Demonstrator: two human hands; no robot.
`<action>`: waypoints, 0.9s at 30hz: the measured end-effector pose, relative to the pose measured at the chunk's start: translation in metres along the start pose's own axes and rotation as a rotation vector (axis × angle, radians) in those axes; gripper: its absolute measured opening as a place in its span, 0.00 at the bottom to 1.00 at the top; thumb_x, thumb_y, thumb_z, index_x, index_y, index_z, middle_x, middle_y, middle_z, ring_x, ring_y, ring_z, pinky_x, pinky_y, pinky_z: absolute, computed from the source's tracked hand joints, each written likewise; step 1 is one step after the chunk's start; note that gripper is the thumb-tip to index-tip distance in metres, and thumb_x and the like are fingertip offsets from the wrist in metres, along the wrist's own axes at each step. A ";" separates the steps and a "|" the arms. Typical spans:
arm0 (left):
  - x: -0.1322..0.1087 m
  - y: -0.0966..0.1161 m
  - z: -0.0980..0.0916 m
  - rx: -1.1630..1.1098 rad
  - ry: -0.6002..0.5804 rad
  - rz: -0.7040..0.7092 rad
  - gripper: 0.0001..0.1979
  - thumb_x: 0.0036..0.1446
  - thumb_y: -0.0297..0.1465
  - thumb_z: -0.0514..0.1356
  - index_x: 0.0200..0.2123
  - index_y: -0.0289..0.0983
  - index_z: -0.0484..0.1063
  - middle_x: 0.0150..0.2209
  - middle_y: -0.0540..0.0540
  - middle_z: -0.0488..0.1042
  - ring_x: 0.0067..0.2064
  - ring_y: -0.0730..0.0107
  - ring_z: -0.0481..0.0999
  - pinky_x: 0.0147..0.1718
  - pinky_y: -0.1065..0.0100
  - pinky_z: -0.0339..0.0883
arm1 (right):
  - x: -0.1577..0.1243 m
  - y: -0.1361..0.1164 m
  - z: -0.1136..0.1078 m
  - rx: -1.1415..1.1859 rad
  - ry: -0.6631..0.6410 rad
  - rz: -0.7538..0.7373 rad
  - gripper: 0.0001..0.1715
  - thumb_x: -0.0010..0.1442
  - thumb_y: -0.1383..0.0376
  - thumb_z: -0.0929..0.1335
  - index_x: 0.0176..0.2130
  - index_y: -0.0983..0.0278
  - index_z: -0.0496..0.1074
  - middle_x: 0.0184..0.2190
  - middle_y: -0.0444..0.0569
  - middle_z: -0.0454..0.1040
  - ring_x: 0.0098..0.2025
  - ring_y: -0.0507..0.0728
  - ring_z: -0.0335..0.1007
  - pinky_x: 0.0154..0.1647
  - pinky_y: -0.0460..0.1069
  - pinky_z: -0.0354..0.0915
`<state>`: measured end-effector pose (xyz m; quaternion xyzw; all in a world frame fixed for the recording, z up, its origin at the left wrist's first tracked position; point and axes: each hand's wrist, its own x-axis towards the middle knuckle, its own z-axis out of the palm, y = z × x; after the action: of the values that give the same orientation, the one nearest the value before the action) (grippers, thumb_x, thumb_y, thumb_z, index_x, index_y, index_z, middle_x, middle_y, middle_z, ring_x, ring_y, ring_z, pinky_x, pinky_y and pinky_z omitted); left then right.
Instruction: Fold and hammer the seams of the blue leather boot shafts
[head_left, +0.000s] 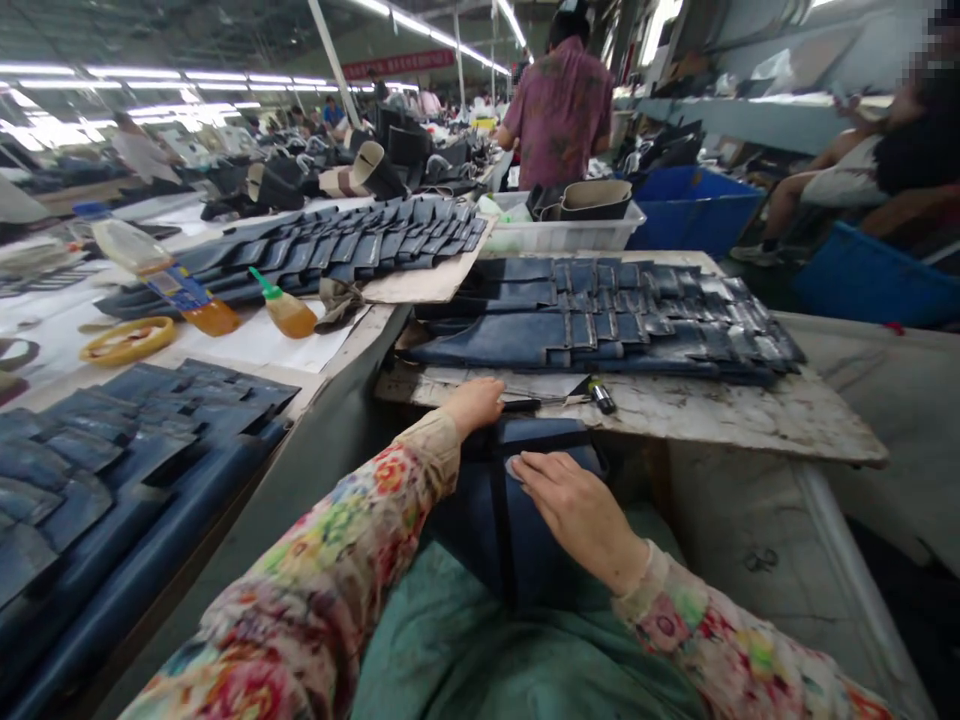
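A dark blue leather piece [532, 545], with a black strip [501, 505] down its middle and another across its far end, lies over my green-covered lap. My left hand [476, 404] is closed at its far end, beside the board's front edge; what its fingers grip is hidden. Close to those fingertips lies a thin black-handled tool [521, 406]. My right hand [574, 505] rests on the leather right of the strip, fingers together and pointing left. Under its fingertips shows a small pale piece [514, 467], too small to name.
Overlapping blue leather pieces [510, 335] lie on the worn board [795, 415] ahead, near a small black bottle [601, 395]. More pieces [150, 440] lie left, near a tape roll [127, 342], a glue bottle [289, 312] and a larger bottle [161, 270]. A person [564, 110] stands beyond.
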<state>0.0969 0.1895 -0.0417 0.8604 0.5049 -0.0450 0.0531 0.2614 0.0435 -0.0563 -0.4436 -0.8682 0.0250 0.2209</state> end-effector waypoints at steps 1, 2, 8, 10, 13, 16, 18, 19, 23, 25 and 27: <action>0.018 0.005 0.006 0.003 -0.041 0.019 0.15 0.59 0.32 0.56 0.48 0.34 0.68 0.47 0.40 0.72 0.49 0.64 0.72 0.49 0.63 0.64 | 0.001 0.000 0.000 0.007 -0.002 0.007 0.19 0.63 0.70 0.61 0.52 0.64 0.68 0.49 0.52 0.70 0.48 0.56 0.65 0.49 0.52 0.66; 0.032 0.009 0.012 0.007 -0.083 0.033 0.14 0.59 0.33 0.56 0.47 0.33 0.68 0.46 0.41 0.72 0.47 0.65 0.72 0.48 0.62 0.65 | 0.002 0.001 -0.001 0.011 -0.006 0.013 0.18 0.63 0.70 0.61 0.52 0.64 0.68 0.49 0.51 0.70 0.48 0.56 0.65 0.49 0.52 0.66; 0.065 0.031 0.020 0.010 -0.162 0.054 0.15 0.59 0.36 0.56 0.46 0.33 0.68 0.44 0.42 0.72 0.44 0.66 0.73 0.44 0.59 0.67 | 0.004 0.004 -0.001 0.009 -0.036 0.024 0.18 0.62 0.70 0.62 0.52 0.63 0.67 0.50 0.49 0.70 0.48 0.56 0.64 0.47 0.51 0.67; 0.059 0.037 0.010 -0.009 -0.109 0.042 0.16 0.60 0.36 0.54 0.47 0.33 0.67 0.45 0.39 0.72 0.45 0.63 0.73 0.45 0.61 0.65 | 0.005 0.005 0.000 0.017 -0.035 0.019 0.18 0.62 0.70 0.62 0.52 0.63 0.67 0.50 0.49 0.70 0.48 0.56 0.64 0.48 0.51 0.66; 0.031 0.035 -0.013 -0.045 -0.041 -0.001 0.18 0.61 0.42 0.50 0.46 0.35 0.67 0.42 0.39 0.74 0.45 0.61 0.73 0.42 0.66 0.64 | 0.005 0.006 -0.001 0.034 -0.022 0.011 0.18 0.64 0.69 0.61 0.52 0.63 0.68 0.50 0.50 0.70 0.48 0.56 0.64 0.49 0.51 0.66; -0.024 0.017 -0.033 -0.086 -0.011 -0.067 0.22 0.61 0.46 0.44 0.40 0.37 0.68 0.36 0.44 0.75 0.38 0.65 0.74 0.35 0.70 0.63 | 0.003 0.007 -0.002 0.028 -0.005 -0.001 0.17 0.63 0.68 0.62 0.51 0.63 0.69 0.49 0.51 0.71 0.48 0.56 0.65 0.49 0.51 0.66; -0.074 0.001 -0.041 -0.205 0.029 -0.156 0.22 0.61 0.46 0.42 0.36 0.38 0.68 0.32 0.47 0.74 0.33 0.68 0.73 0.32 0.71 0.62 | -0.003 0.007 -0.003 0.027 -0.001 -0.008 0.17 0.63 0.69 0.62 0.51 0.64 0.69 0.49 0.51 0.71 0.48 0.57 0.65 0.49 0.52 0.67; -0.101 -0.006 -0.042 -0.300 0.028 -0.234 0.23 0.60 0.48 0.42 0.33 0.37 0.67 0.28 0.48 0.72 0.31 0.69 0.71 0.30 0.71 0.61 | -0.007 0.006 -0.004 0.033 0.006 -0.008 0.17 0.62 0.70 0.63 0.51 0.65 0.69 0.49 0.51 0.71 0.48 0.57 0.65 0.50 0.52 0.67; -0.196 -0.011 -0.037 -0.583 -0.032 -0.530 0.25 0.56 0.52 0.44 0.28 0.37 0.66 0.20 0.53 0.63 0.24 0.72 0.65 0.24 0.72 0.58 | -0.022 0.006 -0.003 0.078 0.049 0.001 0.19 0.62 0.70 0.62 0.53 0.64 0.68 0.50 0.52 0.71 0.51 0.57 0.65 0.51 0.53 0.67; -0.223 -0.002 -0.031 -0.721 -0.050 -0.584 0.25 0.54 0.53 0.46 0.29 0.37 0.66 0.19 0.54 0.61 0.23 0.73 0.63 0.23 0.73 0.58 | -0.026 0.006 -0.003 0.091 0.059 0.008 0.19 0.63 0.69 0.62 0.53 0.63 0.68 0.50 0.52 0.71 0.51 0.57 0.65 0.52 0.53 0.67; -0.237 0.010 -0.025 -0.840 -0.007 -0.608 0.25 0.54 0.53 0.46 0.33 0.37 0.67 0.19 0.54 0.60 0.21 0.74 0.62 0.22 0.73 0.57 | -0.027 0.007 -0.003 0.096 0.060 0.018 0.19 0.63 0.69 0.61 0.53 0.63 0.68 0.49 0.52 0.71 0.51 0.57 0.65 0.52 0.54 0.67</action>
<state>-0.0085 -0.0167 0.0147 0.5791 0.7065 0.1451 0.3801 0.2814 0.0258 -0.0648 -0.4408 -0.8550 0.0552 0.2677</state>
